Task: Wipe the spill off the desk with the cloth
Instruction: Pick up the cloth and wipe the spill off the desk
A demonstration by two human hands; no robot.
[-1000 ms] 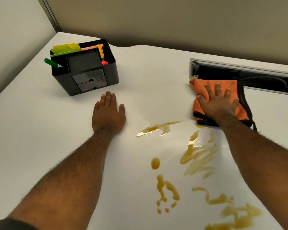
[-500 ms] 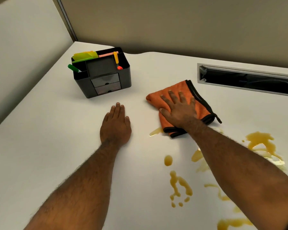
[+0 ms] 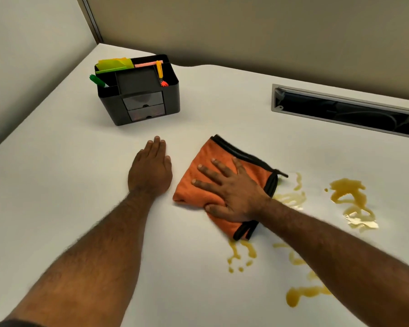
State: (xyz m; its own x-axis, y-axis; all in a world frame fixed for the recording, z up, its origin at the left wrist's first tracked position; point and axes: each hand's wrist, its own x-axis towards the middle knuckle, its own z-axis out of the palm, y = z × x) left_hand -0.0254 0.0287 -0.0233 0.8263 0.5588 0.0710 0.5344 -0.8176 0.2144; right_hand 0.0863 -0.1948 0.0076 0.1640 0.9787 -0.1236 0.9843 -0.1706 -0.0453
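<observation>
A folded orange cloth (image 3: 206,161) with black trim lies on the white desk (image 3: 57,185). My right hand (image 3: 232,192) presses flat on it, fingers spread, thumb hooked over its near edge. A yellow-brown spill (image 3: 348,192) lies in patches to the right of the cloth, with thinner smears at the cloth's right edge. More drips (image 3: 241,253) sit just below the cloth's near corner, and another puddle (image 3: 300,295) shows beside my right forearm, which hides part of the spill. My left hand (image 3: 150,171) rests flat on the desk just left of the cloth, holding nothing.
A black desk organizer (image 3: 139,90) with pens and coloured notes stands at the back left. A long open cable slot (image 3: 345,112) runs along the back right. Partition walls close the desk at the back and left.
My right hand has slid the cloth from beside the cable slot leftward and toward me, over the spill's upper streaks, which no longer show. My left hand has stayed flat on the desk.
</observation>
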